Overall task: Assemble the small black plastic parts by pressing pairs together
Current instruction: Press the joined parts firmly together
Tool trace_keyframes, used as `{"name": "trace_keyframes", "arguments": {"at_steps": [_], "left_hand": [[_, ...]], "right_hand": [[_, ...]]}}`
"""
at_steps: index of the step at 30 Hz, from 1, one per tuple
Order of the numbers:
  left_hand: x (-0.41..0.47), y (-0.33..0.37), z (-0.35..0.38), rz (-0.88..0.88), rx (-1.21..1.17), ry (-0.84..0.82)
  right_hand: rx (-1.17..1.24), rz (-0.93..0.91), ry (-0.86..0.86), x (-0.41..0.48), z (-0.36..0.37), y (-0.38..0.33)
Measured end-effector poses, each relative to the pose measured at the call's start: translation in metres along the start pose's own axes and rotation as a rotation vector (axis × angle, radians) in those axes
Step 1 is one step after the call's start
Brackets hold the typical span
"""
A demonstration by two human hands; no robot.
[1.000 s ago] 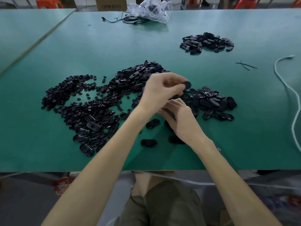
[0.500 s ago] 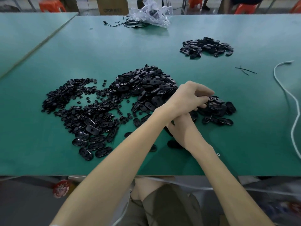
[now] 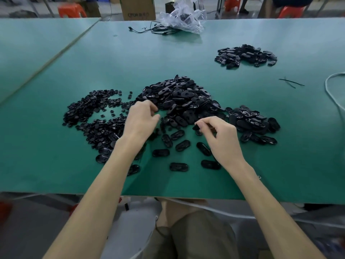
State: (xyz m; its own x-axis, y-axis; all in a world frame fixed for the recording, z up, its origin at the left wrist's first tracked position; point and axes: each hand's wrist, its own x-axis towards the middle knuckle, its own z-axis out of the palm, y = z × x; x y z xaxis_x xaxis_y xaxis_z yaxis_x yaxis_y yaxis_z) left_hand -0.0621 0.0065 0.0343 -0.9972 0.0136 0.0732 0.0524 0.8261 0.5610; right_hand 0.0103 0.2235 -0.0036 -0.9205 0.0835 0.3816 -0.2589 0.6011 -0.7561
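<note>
Black plastic parts lie in heaps on the green table (image 3: 261, 165). A big heap of oval shells (image 3: 183, 98) sits in the middle, and a spread of small round pieces (image 3: 93, 116) lies to its left. A smaller heap of ovals (image 3: 252, 120) is on the right, with several loose ovals (image 3: 180, 145) in front. My left hand (image 3: 141, 122) hovers at the near left edge of the big heap, fingers loosely curled, with nothing visible in them. My right hand (image 3: 220, 135) pinches a small black part (image 3: 196, 127) between thumb and forefinger, just above the loose ovals.
Another heap of black ovals (image 3: 246, 56) lies at the far right. A crumpled plastic bag (image 3: 183, 17) and a black cable (image 3: 158, 30) are at the far edge. A white cord (image 3: 332, 94) runs down the right side, near two thin black ties (image 3: 291, 82).
My left hand has drawn back from the right heap across to the left side of the big heap. The hands, earlier crossed and touching, are now apart. The camera view has dipped slightly.
</note>
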Motion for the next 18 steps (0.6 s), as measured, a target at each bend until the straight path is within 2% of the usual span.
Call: {"name": "trace_keyframes", "arguments": {"at_steps": [3, 6, 15, 18], "left_hand": [[-0.002, -0.014, -0.005, -0.087, 0.197, -0.055], [-0.004, -0.015, -0.004, -0.107, 0.286, -0.122], [-0.01, -0.01, 0.007, -0.056, 0.151, -0.032], [-0.012, -0.01, 0.01, -0.012, -0.043, 0.04]], "right_hand": [[0.0, -0.006, 0.0, 0.0, 0.0, -0.001], [0.004, 0.004, -0.001, 0.0, -0.001, -0.001], [0.02, -0.003, 0.008, 0.0, -0.001, 0.001], [0.059, 0.022, 0.0, 0.0, 0.0, 0.004]]}}
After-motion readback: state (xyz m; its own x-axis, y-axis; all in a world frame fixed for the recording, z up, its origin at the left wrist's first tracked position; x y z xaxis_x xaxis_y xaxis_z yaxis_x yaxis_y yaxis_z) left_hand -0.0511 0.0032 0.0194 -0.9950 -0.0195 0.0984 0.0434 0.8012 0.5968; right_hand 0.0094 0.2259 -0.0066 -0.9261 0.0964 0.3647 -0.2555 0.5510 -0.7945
